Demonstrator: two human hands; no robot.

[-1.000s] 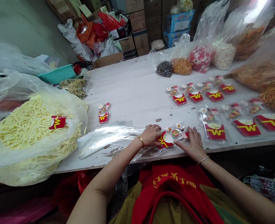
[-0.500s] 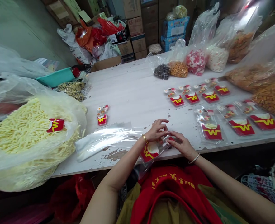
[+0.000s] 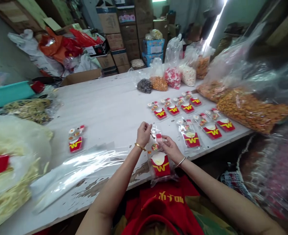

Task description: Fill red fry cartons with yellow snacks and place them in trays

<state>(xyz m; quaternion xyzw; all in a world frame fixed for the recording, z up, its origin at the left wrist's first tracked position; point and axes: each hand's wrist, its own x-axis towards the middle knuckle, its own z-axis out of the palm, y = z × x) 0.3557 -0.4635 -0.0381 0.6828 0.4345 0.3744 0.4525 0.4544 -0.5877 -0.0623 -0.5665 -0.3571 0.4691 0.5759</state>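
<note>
At the table's front edge lies a clear plastic bag [image 3: 149, 163]. Inside it are a red fries-carton-shaped piece [image 3: 160, 169] with a yellow M and several small food-shaped pieces. My left hand [image 3: 144, 133] pinches the bag's upper left edge, thumb and fingers pressed together. On the bag's right side, my right hand [image 3: 171, 149] grips the plastic with bent fingers beside a small red-and-white piece [image 3: 159, 137]. Right of my hands sits a filled bag [image 3: 191, 138] with a similar red carton piece. To the left lie flat clear bags [image 3: 85, 169], stacked and shiny.
Filled packs [image 3: 174, 109] stand in rows at the right. Behind them are bags of small coloured pieces [image 3: 173, 76] and a large bag of orange-brown pieces [image 3: 251, 104]. A big bag of cream-coloured strips [image 3: 16, 192] and a teal tray [image 3: 9, 93] occupy the left. Cartons [image 3: 109, 23] are stacked behind.
The view has swung right. The bag in my hands now lies straighter, its pieces in plain sight. My left hand has moved to its top edge, and my fingers have closed into a pinch.
</note>
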